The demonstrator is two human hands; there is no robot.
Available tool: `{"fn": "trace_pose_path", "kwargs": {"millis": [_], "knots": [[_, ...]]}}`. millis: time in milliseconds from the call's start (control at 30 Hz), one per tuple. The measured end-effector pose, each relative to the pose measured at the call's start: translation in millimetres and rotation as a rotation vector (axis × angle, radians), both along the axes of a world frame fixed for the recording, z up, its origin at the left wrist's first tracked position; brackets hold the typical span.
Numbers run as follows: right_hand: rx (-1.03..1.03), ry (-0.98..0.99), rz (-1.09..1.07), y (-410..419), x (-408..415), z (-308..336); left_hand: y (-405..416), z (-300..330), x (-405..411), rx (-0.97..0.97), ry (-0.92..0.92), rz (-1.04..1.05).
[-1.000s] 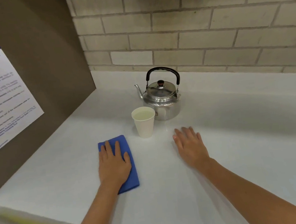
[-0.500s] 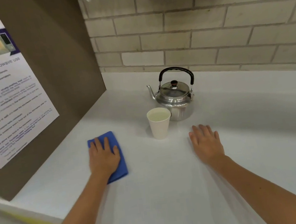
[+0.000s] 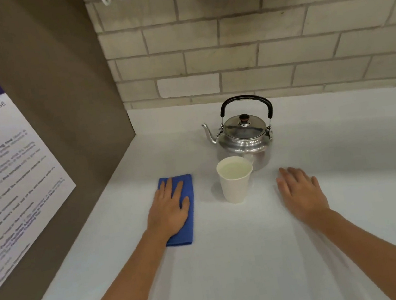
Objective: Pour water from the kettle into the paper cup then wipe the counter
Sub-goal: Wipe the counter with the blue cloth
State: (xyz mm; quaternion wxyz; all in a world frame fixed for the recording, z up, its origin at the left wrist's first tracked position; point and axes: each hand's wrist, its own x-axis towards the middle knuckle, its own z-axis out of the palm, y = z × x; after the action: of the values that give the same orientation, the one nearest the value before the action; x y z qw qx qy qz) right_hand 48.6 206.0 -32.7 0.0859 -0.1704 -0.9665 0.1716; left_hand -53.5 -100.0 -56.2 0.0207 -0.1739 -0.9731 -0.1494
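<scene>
Cup [image 3: 235, 182] before kettle [image 3: 245, 136]; cloth [image 3: 187, 189] left of cup.

A solid blue cloth [image 3: 187, 210] lies on the white counter [image 3: 233, 271]. The paper cup [image 3: 235, 182] is white; the kettle [image 3: 245, 136] is shiny silver with a black handle [image 3: 245, 99]. Far wall [image 3: 254, 49]: beige brick pattern.

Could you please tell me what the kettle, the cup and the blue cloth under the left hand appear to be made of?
Kettle: polished metal, probably steel or aluminium, judging by its mirror-like reflections; the handle looks like black plastic. Cup: matte white paper, with a thin rolled rim. Blue cloth: soft folded fabric, possibly microfibre, lying flat and dull under the left hand.
</scene>
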Motion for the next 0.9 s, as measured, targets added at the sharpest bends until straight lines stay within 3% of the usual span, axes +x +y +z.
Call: {"fn": "trace_pose_path", "kwargs": {"millis": [167,300,467,700,900], "knots": [[0.043,-0.018,-0.078,-4.5,-11.4,-2.4,-16.1,10.1,-69.0,-0.098,-0.043,0.129],[0.093,-0.033,-0.137,-9.3,-22.2,-6.5,17.9,12.8,-98.6,-0.126,-0.123,0.071],[0.116,-0.036,-0.134,-6.4,-21.6,-11.0,39.1,5.2,-82.7,-0.106,-0.053,-0.055],[0.115,-0.023,-0.112,-3.6,-20.6,-6.9,45.0,3.0,-68.4,-0.096,-0.017,-0.04],[0.061,-0.06,-0.096,-1.4,-23.5,11.8,39.7,15.2,-65.1,-0.103,-0.122,-0.078]]}}
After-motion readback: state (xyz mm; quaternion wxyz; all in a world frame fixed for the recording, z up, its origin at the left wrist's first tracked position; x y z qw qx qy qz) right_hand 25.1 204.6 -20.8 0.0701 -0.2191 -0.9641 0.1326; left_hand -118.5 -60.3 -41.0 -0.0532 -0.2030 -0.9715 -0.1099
